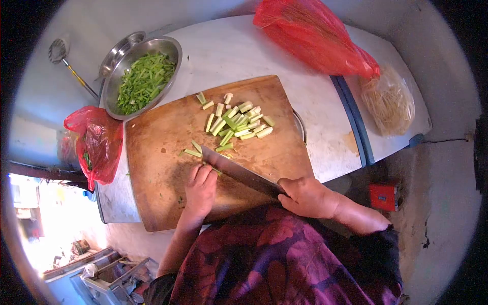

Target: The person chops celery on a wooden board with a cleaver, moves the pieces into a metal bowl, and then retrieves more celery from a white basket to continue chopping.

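My right hand [307, 197] is wrapped around the handle of a wide-bladed kitchen knife [241, 174], whose blade slants up and left over the wooden cutting board [162, 178]. My left hand [201, 189] has its fingers curled down on the board, close beside the blade, at a short piece of celery stalk [218, 172] that is mostly hidden. Just beyond the blade lie a few loose cut celery bits [193, 151]. A heap of pale green celery pieces [243, 122] sits farther back on the board.
A steel bowl [175, 46] of chopped greens stands at the back left, beside a red plastic bag [104, 145]. A larger red bag [310, 35] and a clear bag of noodle-like strands [389, 101] lie at the back right. A skimmer [71, 66] leans by the wall.
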Available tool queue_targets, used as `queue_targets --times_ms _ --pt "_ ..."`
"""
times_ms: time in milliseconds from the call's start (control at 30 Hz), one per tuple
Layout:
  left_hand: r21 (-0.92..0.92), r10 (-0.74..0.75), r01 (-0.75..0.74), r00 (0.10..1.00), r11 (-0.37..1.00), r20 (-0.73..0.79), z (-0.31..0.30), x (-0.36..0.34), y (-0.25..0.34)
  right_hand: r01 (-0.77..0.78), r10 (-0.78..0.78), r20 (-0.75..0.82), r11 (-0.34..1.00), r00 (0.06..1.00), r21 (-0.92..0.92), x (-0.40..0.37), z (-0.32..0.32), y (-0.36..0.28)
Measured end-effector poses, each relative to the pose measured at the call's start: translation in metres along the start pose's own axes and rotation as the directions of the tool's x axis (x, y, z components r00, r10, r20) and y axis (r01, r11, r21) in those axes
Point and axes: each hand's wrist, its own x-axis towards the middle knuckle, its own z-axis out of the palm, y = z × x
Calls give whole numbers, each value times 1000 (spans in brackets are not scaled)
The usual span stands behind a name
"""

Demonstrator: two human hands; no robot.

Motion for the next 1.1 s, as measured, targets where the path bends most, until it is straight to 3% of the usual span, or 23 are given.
queue_targets --times_ms 100,200,400,500,600,667,767,867,1000,1100 --pt "-16 -22 22 999 1000 28 0 -1 0 21 -17 56 998 998 -60 4 2 -1" --pt "-45 -41 42 999 998 24 1 -2 0 91 -75 72 961 995 -262 9 5 -5" --pt "-102 -51 46 997 994 -52 1 5 0 55 -36 -218 995 975 81 -2 22 5" --pt "-69 -64 62 998 996 -18 -3 22 12 -80 123 -267 983 956 165 -21 3 7" --pt "-13 -21 21 999 1000 29 4 34 13 -153 321 -379 899 868 410 -31 -5 9" --pt "-22 9 -8 998 1000 70 12 28 4 -177 345 -388 896 855 407 -38 -7 14" --pt "129 50 -60 996 990 77 1 23 -14 -216 392 -367 873 844 437 -46 -3 20" --pt "182 -85 78 996 980 31 -9 30 -15 -234 410 -347 862 843 450 -48 1 22" --pt "-95 -178 175 984 980 -20 17 67 7 -187 357 -369 886 858 425 -40 -3 19" --pt "46 -393 391 903 919 174 34 78 3 -175 348 -367 886 863 429 -38 -3 19"
